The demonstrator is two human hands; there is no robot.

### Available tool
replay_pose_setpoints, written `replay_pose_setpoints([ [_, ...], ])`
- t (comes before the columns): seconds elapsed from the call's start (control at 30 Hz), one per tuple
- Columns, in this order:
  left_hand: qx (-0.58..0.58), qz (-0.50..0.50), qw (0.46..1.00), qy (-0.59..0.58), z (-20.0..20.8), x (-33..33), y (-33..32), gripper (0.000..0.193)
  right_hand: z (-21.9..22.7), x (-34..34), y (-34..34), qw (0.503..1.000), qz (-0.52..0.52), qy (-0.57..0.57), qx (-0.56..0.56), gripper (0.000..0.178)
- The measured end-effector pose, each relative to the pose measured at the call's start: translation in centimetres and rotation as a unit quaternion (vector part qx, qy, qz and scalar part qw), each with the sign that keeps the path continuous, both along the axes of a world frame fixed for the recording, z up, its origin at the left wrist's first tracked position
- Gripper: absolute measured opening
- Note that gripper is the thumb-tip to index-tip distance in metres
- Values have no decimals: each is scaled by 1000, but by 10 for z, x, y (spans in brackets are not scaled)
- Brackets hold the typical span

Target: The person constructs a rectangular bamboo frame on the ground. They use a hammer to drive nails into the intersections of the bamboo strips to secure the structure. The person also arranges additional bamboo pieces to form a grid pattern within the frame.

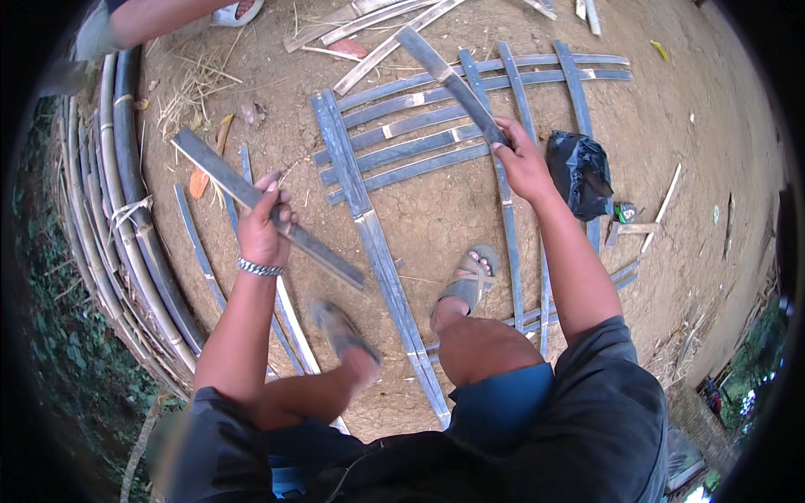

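Note:
My left hand [266,220] is closed around the middle of a short dark bamboo slat [220,173], held slantwise above the ground. In my right hand [523,162] is the near end of another bamboo slat [449,77], which points away to the upper left. Below both hands lies a lattice of dark bamboo strips on the soil; a wide strip [387,277] runs lengthwise along its left side. Several crosswise strips [417,149] meet that wide strip near its far end. Thinner lengthwise strips [508,222] lie under and beyond my right hand.
Long bamboo poles [126,180] are bundled at the left. A black plastic bag [580,174] and a hammer-like tool [631,229] lie to the right. Loose strips [392,42] are scattered at the far side. Another person's leg [155,18] shows at the upper left.

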State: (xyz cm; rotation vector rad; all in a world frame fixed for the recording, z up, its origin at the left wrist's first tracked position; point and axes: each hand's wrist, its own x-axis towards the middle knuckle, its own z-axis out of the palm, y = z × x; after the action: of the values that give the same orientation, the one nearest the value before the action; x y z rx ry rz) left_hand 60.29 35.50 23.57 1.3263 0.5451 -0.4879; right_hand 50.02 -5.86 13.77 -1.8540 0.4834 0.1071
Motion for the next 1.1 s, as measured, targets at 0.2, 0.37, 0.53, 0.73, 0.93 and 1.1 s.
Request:
replay_pose_setpoints([
  [0.2, 116, -239, 964, -14, -10, -13, 4, 31, 34, -27, 34, 967, -176, 104, 153, 39],
  [0.37, 113, -357, 927, -30, -69, -37, 5, 35, 22, -35, 148, 910, -187, 228, 291, 25],
  [0.53, 162, -536, 828, -26, -77, -43, 73, 35, 1, -10, 279, 824, -370, 163, 398, 30],
  [0.73, 190, -603, 774, -41, -93, -56, 119, 33, -59, -51, 320, 781, -404, 138, 457, 26],
  [0.93, 296, -574, 750, -145, -115, -73, 93, 32, -91, -52, 263, 782, -436, 127, 427, 29],
  [1.1, 321, -516, 781, -145, -148, -85, 53, 31, -113, -34, 208, 773, -472, 112, 410, 34],
])
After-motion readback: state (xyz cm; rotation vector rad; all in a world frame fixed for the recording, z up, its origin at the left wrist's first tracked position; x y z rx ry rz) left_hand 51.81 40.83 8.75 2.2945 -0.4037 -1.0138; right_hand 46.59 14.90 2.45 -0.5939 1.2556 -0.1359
